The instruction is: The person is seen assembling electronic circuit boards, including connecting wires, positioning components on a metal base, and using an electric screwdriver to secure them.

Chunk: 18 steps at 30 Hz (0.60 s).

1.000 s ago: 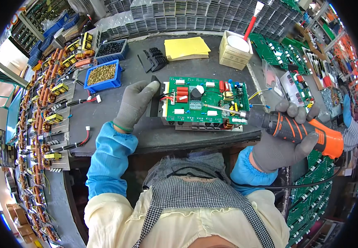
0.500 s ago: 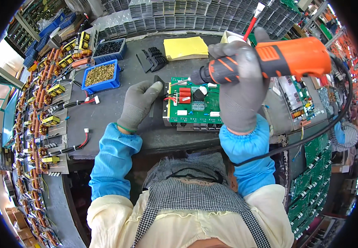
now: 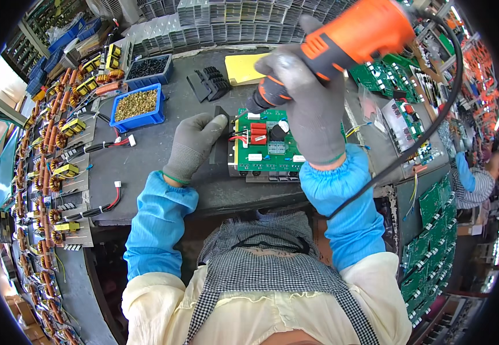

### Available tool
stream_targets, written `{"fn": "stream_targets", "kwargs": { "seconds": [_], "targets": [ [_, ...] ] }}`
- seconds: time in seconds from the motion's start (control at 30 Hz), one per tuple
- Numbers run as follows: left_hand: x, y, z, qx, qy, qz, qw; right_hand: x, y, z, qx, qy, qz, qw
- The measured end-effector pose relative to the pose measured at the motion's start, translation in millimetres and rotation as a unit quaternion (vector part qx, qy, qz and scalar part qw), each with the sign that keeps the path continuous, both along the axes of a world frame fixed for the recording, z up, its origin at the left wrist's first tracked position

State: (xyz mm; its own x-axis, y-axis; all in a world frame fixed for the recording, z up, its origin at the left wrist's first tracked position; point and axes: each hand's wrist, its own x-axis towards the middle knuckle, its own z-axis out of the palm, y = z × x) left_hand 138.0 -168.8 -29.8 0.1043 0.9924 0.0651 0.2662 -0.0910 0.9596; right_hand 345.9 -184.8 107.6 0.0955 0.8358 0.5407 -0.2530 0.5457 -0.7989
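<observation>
Right hand [image 3: 313, 109] hides green circuit board [image 3: 264, 146] right part; driver [image 3: 341, 40] tip blurred.

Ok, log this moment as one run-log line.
left hand: steadying green circuit board at its left edge | right hand: holding orange power screwdriver over board | bench

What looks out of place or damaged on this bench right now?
Nothing stands out. The green circuit board lies flat on the dark bench, the left hand steadies its edge, and the right hand holds the orange power screwdriver above it. Nothing looks spilled.
</observation>
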Motion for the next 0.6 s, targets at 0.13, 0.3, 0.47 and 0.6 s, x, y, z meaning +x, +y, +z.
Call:
{"fn": "stream_targets", "kwargs": {
  "seconds": [0.13, 0.3, 0.47, 0.6],
  "targets": [
    [5.9, 0.2, 6.2, -0.034, -0.038, -0.015, 0.999, -10.3, 17.2, 25.4, -0.01, -0.135, 0.058, 0.989],
    [6.8, -1.3, 9.7, -0.039, -0.025, -0.009, 0.999, -28.6, 46.0, 29.2, -0.018, -0.163, 0.108, 0.98],
    [0.9, -2.9, 3.8, -0.029, -0.017, -0.003, 0.999, -31.6, 47.8, 26.7, -0.023, -0.18, 0.101, 0.978],
    [0.1, -1.7, -1.3, -0.033, -0.021, -0.01, 0.999, -31.4, 43.4, 24.9, -0.027, -0.173, 0.103, 0.979]
  ]
}}
